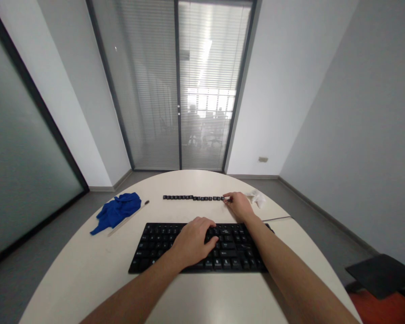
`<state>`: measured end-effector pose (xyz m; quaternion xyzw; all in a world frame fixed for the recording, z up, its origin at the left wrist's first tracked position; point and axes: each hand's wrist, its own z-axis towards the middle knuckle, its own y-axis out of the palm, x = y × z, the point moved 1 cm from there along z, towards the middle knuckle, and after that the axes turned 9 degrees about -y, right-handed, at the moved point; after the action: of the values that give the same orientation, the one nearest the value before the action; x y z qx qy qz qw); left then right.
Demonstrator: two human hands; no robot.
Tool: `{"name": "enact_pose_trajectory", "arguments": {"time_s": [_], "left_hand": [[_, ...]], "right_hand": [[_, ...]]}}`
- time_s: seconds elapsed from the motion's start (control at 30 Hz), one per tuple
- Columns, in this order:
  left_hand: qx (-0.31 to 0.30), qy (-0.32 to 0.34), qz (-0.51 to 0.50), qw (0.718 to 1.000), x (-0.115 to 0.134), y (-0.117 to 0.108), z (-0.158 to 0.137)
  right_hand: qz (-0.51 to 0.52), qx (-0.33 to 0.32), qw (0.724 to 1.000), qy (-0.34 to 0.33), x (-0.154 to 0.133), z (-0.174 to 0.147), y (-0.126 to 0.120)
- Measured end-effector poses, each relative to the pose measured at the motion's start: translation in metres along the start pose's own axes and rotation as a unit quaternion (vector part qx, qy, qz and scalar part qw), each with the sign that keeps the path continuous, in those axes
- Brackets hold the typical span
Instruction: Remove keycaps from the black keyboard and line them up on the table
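A black keyboard (227, 252) lies across the front of the table. My left hand (196, 240) rests over its middle, holding nothing, thumb and fingers apart. Beyond the keyboard runs a row of small black keycaps (177, 197). At the right end of that row is my right hand (239, 204), its thumb and fingertips closed together at the last keycap (222, 198). The fingers partly hide what is between them. My right forearm covers part of the keyboard's right side.
A crumpled blue cloth (119, 210) lies at the left, with a thin brush (130, 218) beside it. White crumpled tissue (257, 198) sits at the right, near a dark cable (278, 218). A chair (383, 274) stands beyond the round table's (70, 270) right edge.
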<state>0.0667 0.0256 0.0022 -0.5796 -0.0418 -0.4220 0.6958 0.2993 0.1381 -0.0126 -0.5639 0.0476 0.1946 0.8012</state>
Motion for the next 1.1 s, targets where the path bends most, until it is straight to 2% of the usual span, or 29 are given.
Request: {"name": "enact_pose_trajectory", "arguments": {"time_s": [0.23,0.4,0.47,0.6,0.67,0.77,0.8,0.87,0.93,1.03,1.1], "left_hand": [[0.001,0.0,0.003,1.0,0.0,0.0,0.0],[-0.002,0.002,0.004,1.0,0.0,-0.001,0.0],[-0.003,0.004,0.008,1.0,0.001,-0.002,-0.001],[0.007,0.015,0.021,1.0,0.003,-0.003,-0.001],[0.018,0.019,0.035,0.999,0.004,-0.004,-0.001],[0.027,0.026,0.069,0.997,0.006,-0.003,-0.002],[0.026,0.034,0.085,0.995,0.007,-0.003,-0.002],[0.022,0.059,0.127,0.99,0.009,-0.002,-0.003],[0.017,0.081,0.174,0.981,0.012,-0.002,-0.004],[0.02,0.076,0.219,0.973,0.015,-0.002,-0.005],[0.018,0.066,0.225,0.972,0.017,-0.004,-0.006]], "right_hand": [[0.014,0.018,1.0,-0.001,0.001,0.0,0.002],[0.025,0.054,0.998,0.013,0.003,-0.005,-0.004],[0.033,0.087,0.995,0.025,0.004,-0.008,-0.012],[0.085,0.215,0.973,0.011,-0.003,-0.018,-0.04],[0.128,0.235,0.963,-0.011,-0.014,-0.025,-0.055],[0.202,0.264,0.942,0.029,-0.039,-0.038,-0.07],[0.222,0.264,0.938,0.029,-0.049,-0.043,-0.072],[0.263,0.233,0.936,-0.013,-0.069,-0.053,-0.068],[0.294,0.161,0.94,-0.07,-0.084,-0.063,-0.057],[0.295,0.084,0.943,-0.131,-0.09,-0.08,-0.038],[0.262,0.038,0.948,-0.176,-0.086,-0.089,-0.03]]}}
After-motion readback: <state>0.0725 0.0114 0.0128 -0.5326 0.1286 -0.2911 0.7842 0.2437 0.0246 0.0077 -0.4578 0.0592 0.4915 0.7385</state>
